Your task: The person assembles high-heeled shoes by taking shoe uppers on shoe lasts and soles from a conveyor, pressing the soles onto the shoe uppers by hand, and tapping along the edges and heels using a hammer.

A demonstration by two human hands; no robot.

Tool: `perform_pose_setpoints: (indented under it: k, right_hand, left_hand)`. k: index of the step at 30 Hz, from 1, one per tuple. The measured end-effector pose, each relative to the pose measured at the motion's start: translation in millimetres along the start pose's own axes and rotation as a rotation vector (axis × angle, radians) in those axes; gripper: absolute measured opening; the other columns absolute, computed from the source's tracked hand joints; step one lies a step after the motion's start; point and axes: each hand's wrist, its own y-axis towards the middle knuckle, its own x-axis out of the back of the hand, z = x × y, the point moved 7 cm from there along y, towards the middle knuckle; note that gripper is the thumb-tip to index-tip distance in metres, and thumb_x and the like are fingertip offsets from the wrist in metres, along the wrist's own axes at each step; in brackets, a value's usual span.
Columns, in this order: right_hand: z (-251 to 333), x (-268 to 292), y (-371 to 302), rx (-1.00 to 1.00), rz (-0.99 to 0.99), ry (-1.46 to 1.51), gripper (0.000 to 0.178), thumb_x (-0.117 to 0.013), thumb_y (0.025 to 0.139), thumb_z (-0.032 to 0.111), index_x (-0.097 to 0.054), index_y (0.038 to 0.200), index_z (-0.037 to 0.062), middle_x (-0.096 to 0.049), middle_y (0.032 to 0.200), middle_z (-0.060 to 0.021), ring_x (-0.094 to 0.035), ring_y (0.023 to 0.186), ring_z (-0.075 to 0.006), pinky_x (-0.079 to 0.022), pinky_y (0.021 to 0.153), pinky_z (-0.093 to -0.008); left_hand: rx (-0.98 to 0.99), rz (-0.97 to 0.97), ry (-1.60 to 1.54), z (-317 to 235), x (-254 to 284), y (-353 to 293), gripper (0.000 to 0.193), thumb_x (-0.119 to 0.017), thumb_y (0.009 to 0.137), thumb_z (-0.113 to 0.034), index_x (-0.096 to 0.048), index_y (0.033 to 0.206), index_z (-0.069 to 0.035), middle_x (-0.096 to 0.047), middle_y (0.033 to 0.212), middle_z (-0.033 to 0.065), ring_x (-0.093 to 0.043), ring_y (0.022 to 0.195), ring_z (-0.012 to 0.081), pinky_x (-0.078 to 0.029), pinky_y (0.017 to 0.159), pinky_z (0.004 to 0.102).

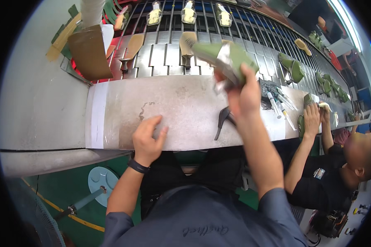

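My right hand (246,96) is closed around a green shoe upper (231,55) with a shiny whitish strip, raised over the far edge of the worktop. Motion blurs both the upper and the fingers. Bare and half curled, my left hand (148,139) hovers at the worktop's near edge, thumb apart from the fingers and nothing in it. A black tool with a bent handle (223,121) lies just below my right wrist; its other end is hidden by my arm. The pale worktop (185,115) has a dark stain near my left hand.
Beyond the worktop runs a slatted metal conveyor (160,53) carrying tan heeled soles (135,45) and green uppers (292,68). Several syringes (281,103) lie at right. A cardboard piece (90,53) stands at left. A co-worker's hands (312,117) work at far right.
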Motion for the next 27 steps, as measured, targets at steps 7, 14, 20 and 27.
perform_pose_setpoints:
  k: [7,14,20,27]
  right_hand:
    - [92.0,147.9,229.8,0.226,-0.528,-0.952,0.043,-0.078,0.084,0.017,-0.068,0.118,-0.0067,-0.072,0.107,-0.0159,-0.071,0.088,-0.0268,-0.058,0.076,-0.0417]
    - [98.7,119.2,229.7,0.5,-0.568,-1.847,0.065,-0.077,0.081,0.03,-0.063,0.132,-0.0081,-0.065,0.134,-0.0295,-0.063,0.127,-0.041,-0.046,0.113,-0.0444]
    - [-16.5,82.4,240.8,-0.204,0.362,-2.432,0.068,-0.08,0.08,0.042,-0.067,0.125,-0.0066,-0.071,0.124,-0.0283,-0.069,0.117,-0.0426,-0.055,0.102,-0.045]
    - [4.5,153.2,312.9,-0.079,-0.099,-2.143,0.041,-0.065,0.086,0.021,-0.072,0.116,-0.0064,-0.072,0.12,-0.0301,-0.068,0.117,-0.0456,-0.054,0.101,-0.049]
  left_hand:
    - [-0.193,0.001,0.071,-16.8,-5.9,4.4,0.028,-0.081,0.082,-0.01,-0.073,0.107,-0.002,-0.075,0.106,0.015,-0.07,0.091,0.0359,-0.056,0.079,0.0449]
    - [-0.177,0.029,0.129,-14.1,1.9,1.6,0.028,-0.08,0.079,-0.008,-0.073,0.105,0.0,-0.075,0.104,0.0145,-0.07,0.091,0.0343,-0.056,0.078,0.0428]
    - [-0.198,0.064,0.082,-15.4,-6.2,13.9,0.027,-0.079,0.078,-0.007,-0.073,0.104,0.001,-0.075,0.104,0.0149,-0.07,0.09,0.0343,-0.056,0.077,0.0428]
    - [-0.173,0.106,0.081,-10.6,-12.7,21.1,0.026,-0.078,0.08,-0.007,-0.072,0.103,0.002,-0.075,0.103,0.0157,-0.071,0.089,0.0343,-0.055,0.077,0.0424]
